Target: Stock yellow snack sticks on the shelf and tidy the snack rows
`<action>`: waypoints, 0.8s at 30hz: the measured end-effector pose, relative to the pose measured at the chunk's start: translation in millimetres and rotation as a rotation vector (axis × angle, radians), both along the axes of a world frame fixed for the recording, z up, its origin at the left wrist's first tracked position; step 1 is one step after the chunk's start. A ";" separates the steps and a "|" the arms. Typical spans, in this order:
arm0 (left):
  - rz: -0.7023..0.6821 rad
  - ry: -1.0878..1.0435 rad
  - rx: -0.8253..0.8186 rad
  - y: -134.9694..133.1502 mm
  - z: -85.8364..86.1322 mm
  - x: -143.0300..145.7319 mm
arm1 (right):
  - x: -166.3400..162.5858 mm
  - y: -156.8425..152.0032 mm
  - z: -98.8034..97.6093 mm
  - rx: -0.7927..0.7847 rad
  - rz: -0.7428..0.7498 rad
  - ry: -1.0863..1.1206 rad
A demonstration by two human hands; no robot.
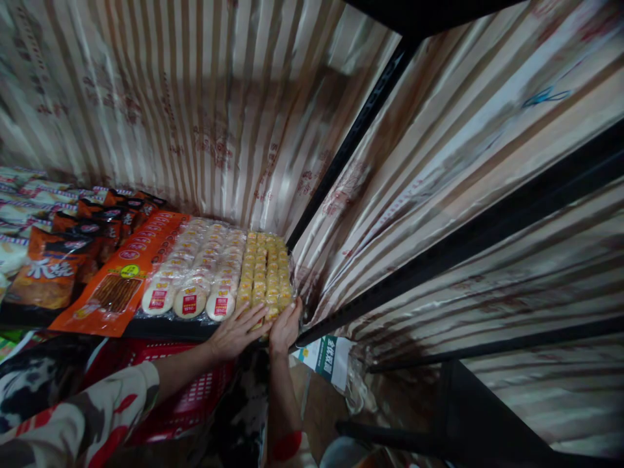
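Rows of small yellow snack packs (266, 270) lie on a dark shelf (160, 328), at its right end by the corner. My left hand (238, 331) rests flat on the near end of these rows, fingers stretched out. My right hand (286, 327) presses against the same near end from the right, fingers together and extended. Beside them to the left lie rows of round white cakes with red labels (205, 273).
Orange packets (119, 276) and dark brown-orange bags (53, 270) fill the shelf further left. Striped curtain cloth (219, 110) hangs behind and to the right, crossed by black frame bars (351, 143). A red basket (195, 396) and a green-white box (327, 359) sit below.
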State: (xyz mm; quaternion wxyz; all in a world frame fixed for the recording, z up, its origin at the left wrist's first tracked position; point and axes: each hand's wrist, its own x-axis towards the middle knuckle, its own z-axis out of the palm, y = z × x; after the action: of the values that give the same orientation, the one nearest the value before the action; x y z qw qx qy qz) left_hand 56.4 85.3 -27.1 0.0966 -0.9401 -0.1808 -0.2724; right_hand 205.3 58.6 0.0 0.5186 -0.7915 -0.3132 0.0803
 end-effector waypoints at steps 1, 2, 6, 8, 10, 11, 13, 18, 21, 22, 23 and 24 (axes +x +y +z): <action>-0.014 0.000 -0.010 -0.6 0.7 0.8 | 1.0 0.7 2.6 0.006 0.004 0.005; -0.033 0.001 -0.019 -1.0 1.1 1.9 | 2.2 1.6 4.7 0.016 0.012 0.013; -0.133 -0.010 -0.022 1.4 1.0 7.9 | 7.1 5.5 5.4 0.072 0.065 0.100; -0.170 -0.003 -0.026 4.1 1.1 10.5 | 8.4 7.2 1.9 0.092 0.081 0.168; -0.186 0.011 -0.045 6.6 1.7 12.0 | 8.0 8.0 -2.3 0.100 0.098 0.209; -0.189 0.020 -0.057 7.5 2.1 12.4 | 7.2 8.1 -4.1 0.102 0.106 0.213; -0.192 0.028 -0.076 8.7 2.6 12.8 | 5.3 7.8 -6.8 0.098 0.112 0.196; -0.217 0.022 -0.042 10.2 1.2 13.0 | 6.3 6.5 -5.0 0.080 0.131 0.231; -0.217 0.006 -0.025 10.1 1.0 12.6 | 12.0 7.5 0.7 0.094 0.125 0.225; -0.215 0.008 -0.024 9.8 1.2 12.5 | 14.7 8.5 2.6 0.090 0.119 0.209; -0.212 0.016 -0.023 9.3 1.6 12.3 | 17.8 10.1 4.3 0.083 0.113 0.190; -0.209 0.029 -0.024 8.8 2.1 12.2 | 21.3 12.2 5.4 0.078 0.114 0.170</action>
State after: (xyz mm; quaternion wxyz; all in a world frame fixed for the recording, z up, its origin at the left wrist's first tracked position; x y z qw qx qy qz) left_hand 68.6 94.1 -25.1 0.0589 -0.9588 -0.0839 -0.2651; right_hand 226.6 70.7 5.4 0.5681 -0.7421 -0.3156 0.1643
